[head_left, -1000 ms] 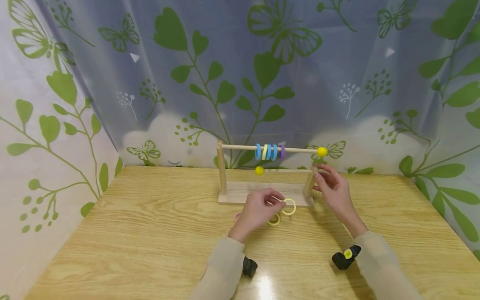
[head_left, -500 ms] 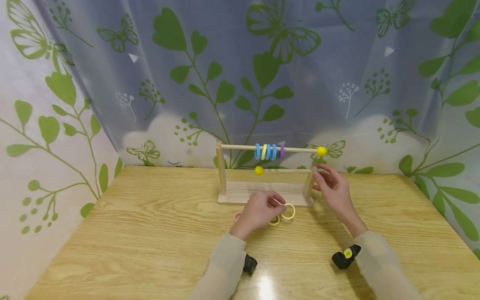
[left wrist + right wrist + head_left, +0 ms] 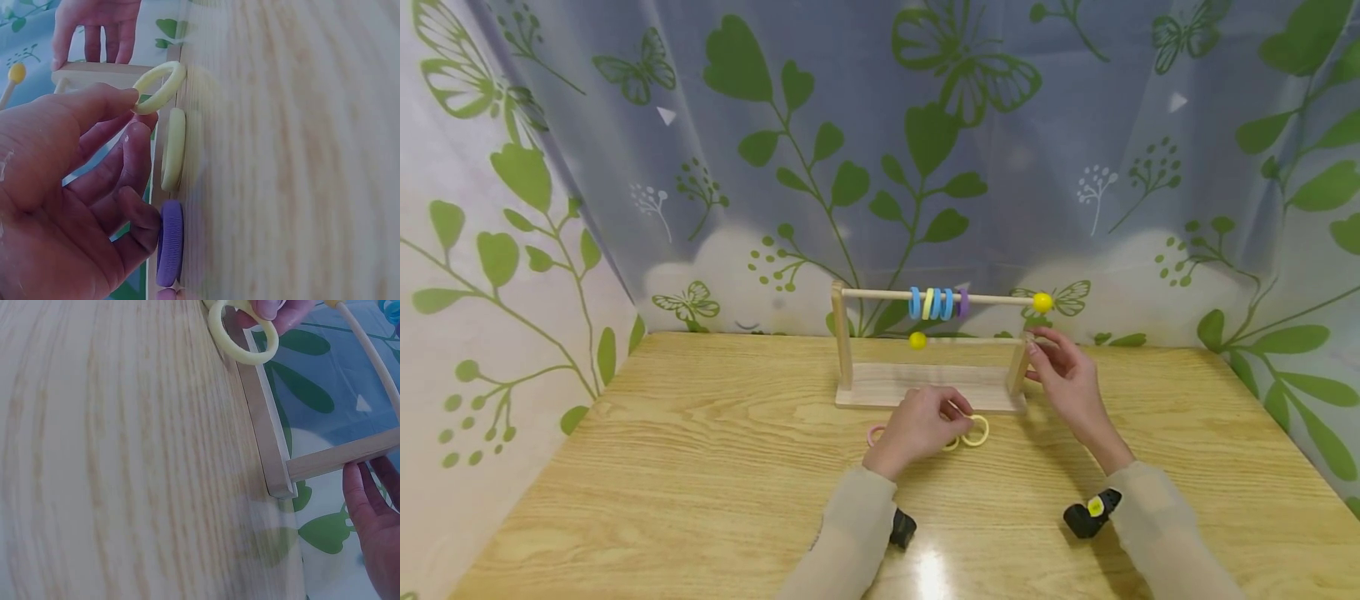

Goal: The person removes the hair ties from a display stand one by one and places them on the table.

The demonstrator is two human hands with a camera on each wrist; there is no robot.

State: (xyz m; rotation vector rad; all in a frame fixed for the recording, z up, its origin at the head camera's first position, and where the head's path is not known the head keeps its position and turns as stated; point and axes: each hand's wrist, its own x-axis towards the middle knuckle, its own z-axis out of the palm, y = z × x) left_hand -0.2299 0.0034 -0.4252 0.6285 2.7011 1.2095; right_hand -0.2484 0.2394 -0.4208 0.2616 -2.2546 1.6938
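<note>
My left hand pinches a pale yellow ring between thumb and forefinger, the ring held tilted low over the table. Beneath that hand in the left wrist view lie another yellow ring and a ribbed purple ring. A pink ring shows partly beside the left wrist. At the right, my right hand holds the end post of a wooden ring stand, thumb and fingertips against the post. Blue, yellow and purple rings hang on the stand's upper rod.
Yellow balls cap the upper rod and the lower rod, which point in opposite directions. The stand rests near the back of the wood-grain table, before a leaf-patterned curtain.
My left hand has lowered slightly toward the table, bringing the pinched yellow ring down beside the other yellow ring. My right hand stays at the post.
</note>
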